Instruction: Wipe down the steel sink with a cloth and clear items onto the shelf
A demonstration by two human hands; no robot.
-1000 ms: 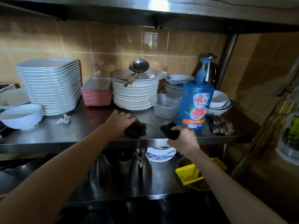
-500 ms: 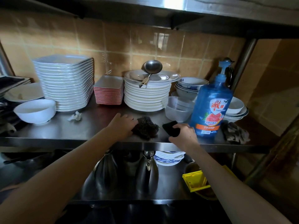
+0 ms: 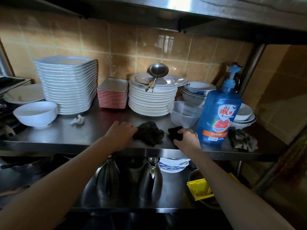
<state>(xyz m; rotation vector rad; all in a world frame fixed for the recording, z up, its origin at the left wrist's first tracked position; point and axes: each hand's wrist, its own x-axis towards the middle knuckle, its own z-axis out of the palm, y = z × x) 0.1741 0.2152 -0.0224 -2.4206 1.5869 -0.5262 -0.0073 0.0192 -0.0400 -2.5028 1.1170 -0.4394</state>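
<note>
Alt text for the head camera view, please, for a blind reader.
Two hands reach onto a steel shelf: the left hand touches a dark scourer, the right hand holds a black sponge beside a blue soap bottle. Stacked plates stand behind.

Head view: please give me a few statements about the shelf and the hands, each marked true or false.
1. A ladle lies on the round plate stack. True.
2. The bottle lies on its side. False: it stands upright on the shelf.
3. The right hand holds a black sponge. True.
4. The scourer lies on the plate stack. False: it lies on the shelf, beside the left hand.
5. A rag lies on the shelf, on the far side of the bottle from the hands. True.
</note>
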